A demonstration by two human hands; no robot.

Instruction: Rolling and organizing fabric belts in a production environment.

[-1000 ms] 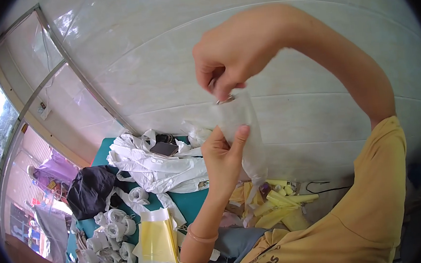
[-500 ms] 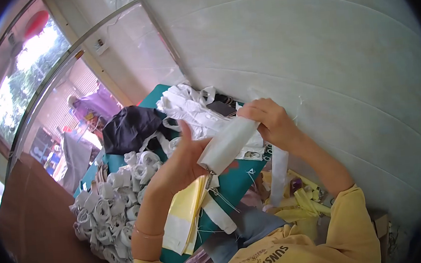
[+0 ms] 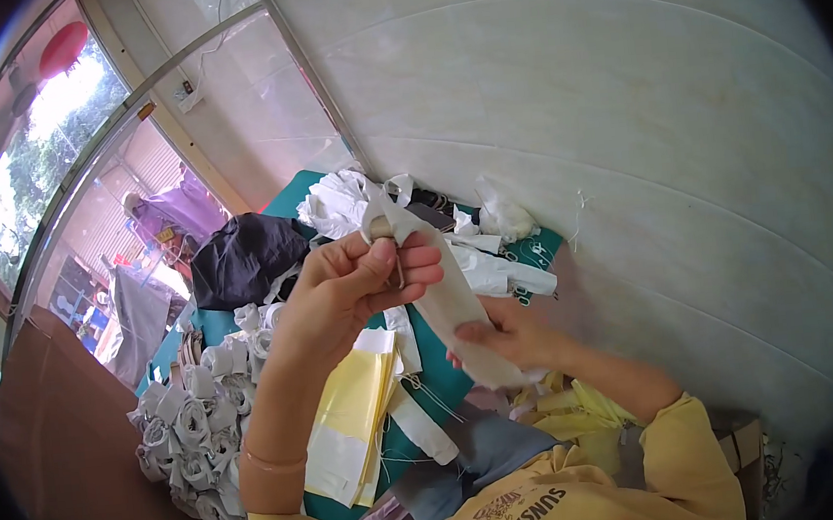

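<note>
A long off-white fabric strip [image 3: 452, 308], like a cloth belt, slants down to the right in front of me. My left hand [image 3: 354, 280] pinches its upper end, where the cloth loops over; a small thin metal piece [image 3: 398, 266] shows between the fingers, its kind too small to make out. Lower on the strip, my right hand [image 3: 513, 339] grips it, thumb on top. Left of my left forearm lies a heap of rolled white strips [image 3: 193, 418]. Beneath my hands, a stack of yellow and white sheets [image 3: 350, 404] rests on the green tabletop [image 3: 436, 367].
A black cloth bundle [image 3: 243, 260] and crumpled white cloth [image 3: 332, 203] lie toward the back. White strips with metal rings [image 3: 507, 274] sit at the right edge, against a pale wall [image 3: 620, 94]. Yellow scraps [image 3: 578, 409] are below. Brown board [image 3: 75, 438] stands at left.
The strip has swung from across my hands to sloping down right. My right hand dropped from its upper end to its lower part; my left, spread before, now pinches the upper end.
</note>
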